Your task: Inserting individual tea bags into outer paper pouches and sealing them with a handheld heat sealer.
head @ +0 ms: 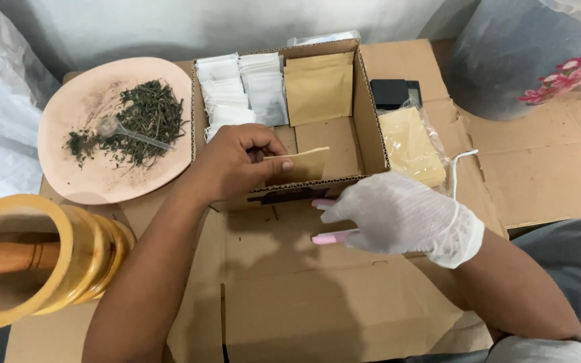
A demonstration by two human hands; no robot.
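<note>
My bare left hand (pixel 237 161) pinches a small brown paper pouch (pixel 304 165) just above the front wall of an open cardboard box (pixel 371 128). My right hand (pixel 401 216), in a white glove, is closed around a pink and white tool (pixel 331 236) over the flat cardboard in front of the box. Inside the box lie rows of white tea bags (pixel 240 91) on the left and a stack of brown pouches (pixel 319 86) at the back right.
A pink plate (pixel 102 178) with dried green herbs (pixel 139 121) and a clear plastic spoon sits left of the box. A wooden mortar with pestle (pixel 28 259) stands at the near left. A black scale (pixel 393 93) and a plastic bag of pouches (pixel 411 144) lie right of the box.
</note>
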